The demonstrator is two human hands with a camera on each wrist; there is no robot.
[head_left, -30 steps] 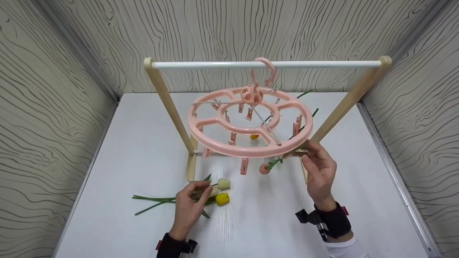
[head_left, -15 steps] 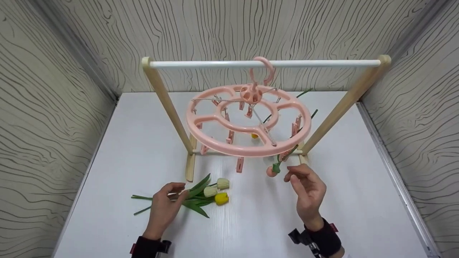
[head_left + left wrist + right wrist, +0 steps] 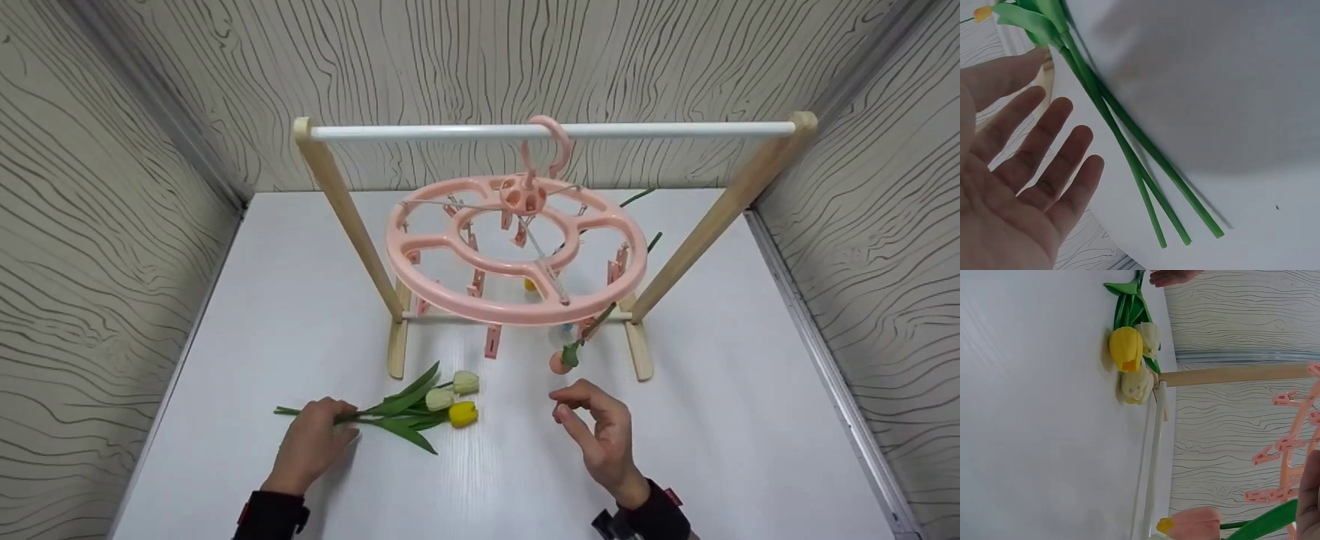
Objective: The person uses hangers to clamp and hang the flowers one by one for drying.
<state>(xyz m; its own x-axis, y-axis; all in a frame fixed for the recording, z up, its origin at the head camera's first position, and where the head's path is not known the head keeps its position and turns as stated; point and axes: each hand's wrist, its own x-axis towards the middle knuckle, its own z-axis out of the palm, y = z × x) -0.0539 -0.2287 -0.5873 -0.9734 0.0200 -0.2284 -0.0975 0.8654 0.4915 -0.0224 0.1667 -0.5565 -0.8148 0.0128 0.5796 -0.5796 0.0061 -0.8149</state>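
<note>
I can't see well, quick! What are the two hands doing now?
Left hand: open, fingers straight, over the green tulip stems on the table.
Right hand: open, fingers loosely curled, holding nothing, below the hanging pink tulip.

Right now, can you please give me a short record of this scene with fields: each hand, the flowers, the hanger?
left hand: open, fingers straight, resting on the green stems on the table
right hand: in the air, fingers loosely curled, holding nothing, below the pink tulip
loose tulips: three lying on the table, one yellow, two pale
pink tulip: hanging head down from a clip on the round hanger
round hanger: pink, hooked on the white bar of the wooden rack
</note>
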